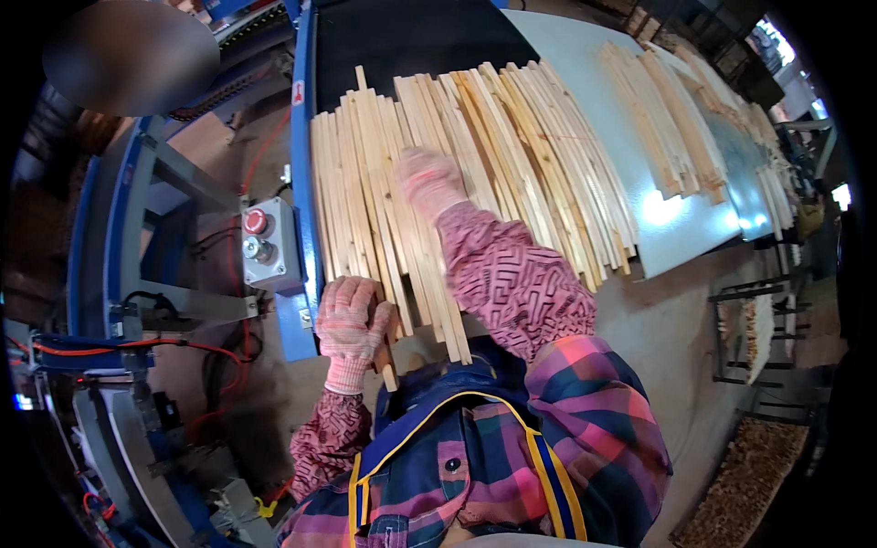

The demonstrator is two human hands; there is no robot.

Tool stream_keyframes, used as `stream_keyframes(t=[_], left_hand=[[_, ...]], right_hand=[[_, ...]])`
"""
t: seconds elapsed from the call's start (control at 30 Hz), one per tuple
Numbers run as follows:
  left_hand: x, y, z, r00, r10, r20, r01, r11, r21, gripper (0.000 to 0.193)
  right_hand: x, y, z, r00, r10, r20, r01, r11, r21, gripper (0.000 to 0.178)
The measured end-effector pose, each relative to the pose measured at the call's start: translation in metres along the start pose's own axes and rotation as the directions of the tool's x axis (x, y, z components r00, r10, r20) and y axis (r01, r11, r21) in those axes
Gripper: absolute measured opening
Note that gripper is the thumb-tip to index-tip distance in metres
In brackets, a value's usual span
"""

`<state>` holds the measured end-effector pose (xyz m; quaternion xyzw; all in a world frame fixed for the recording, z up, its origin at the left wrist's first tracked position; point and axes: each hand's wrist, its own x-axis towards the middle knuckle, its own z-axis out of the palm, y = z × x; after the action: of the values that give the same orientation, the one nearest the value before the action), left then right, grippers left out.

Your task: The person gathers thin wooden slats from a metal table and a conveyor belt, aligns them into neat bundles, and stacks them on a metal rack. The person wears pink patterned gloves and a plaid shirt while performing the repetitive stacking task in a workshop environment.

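Many long, pale wooden strips (512, 137) lie side by side, their ends uneven. My left hand (350, 315), in a pink-and-white knit glove, closes around strip ends at the near left corner. A darker strip (387, 361) sticks out toward me beside its thumb. Farther up, my right hand (429, 181), gloved the same way, rests over the middle of the strips. Motion blurs its fingers, so I cannot make out whether it grips any. Below it, a few strips (449, 329) jut out past the others toward my apron (438, 384).
A grey control box (269, 247) with a red push button stands left of the strips, by a blue machine frame (306, 119). Behind the strips is a black belt (411, 36). More strips (653, 119) lie on a pale metal table (676, 237) at right. Orange hoses run at lower left.
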<state>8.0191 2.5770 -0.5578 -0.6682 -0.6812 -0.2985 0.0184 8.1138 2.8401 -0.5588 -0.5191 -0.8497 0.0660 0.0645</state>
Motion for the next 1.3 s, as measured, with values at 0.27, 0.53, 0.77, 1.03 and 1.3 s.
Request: stream_keyframes(t=[0.27,0.53,0.77,1.03,1.3], left_hand=[[0.003,-0.001,0.006,1.0,-0.001,0.015,0.001,1.0,0.018,0.032],[-0.002,0.004,0.016,0.998,-0.031,-0.058,0.036,0.995,0.088,0.032],[0.005,0.007,0.017,0.998,-0.022,-0.056,0.025,0.998,0.053,0.032],[0.004,0.002,0.015,0.998,-0.029,-0.05,0.03,0.999,0.037,0.031],[0.005,-0.016,-0.04,0.955,0.228,-0.189,-0.232,0.973,-0.003,0.035]], right_hand=[[-0.008,-0.082,-0.005,0.941,-0.197,0.277,0.058,0.896,0.44,0.03],[0.014,0.19,-0.06,0.904,0.27,0.332,-0.427,0.613,0.665,0.031],[0.008,0.376,-0.025,0.763,0.505,-0.402,-0.456,0.863,0.218,0.033],[-0.03,0.24,-0.019,0.971,-0.023,-0.239,-0.029,0.977,-0.213,0.037],[-0.112,-0.002,-0.041,0.981,-0.112,-0.157,0.193,0.596,0.779,0.031]])
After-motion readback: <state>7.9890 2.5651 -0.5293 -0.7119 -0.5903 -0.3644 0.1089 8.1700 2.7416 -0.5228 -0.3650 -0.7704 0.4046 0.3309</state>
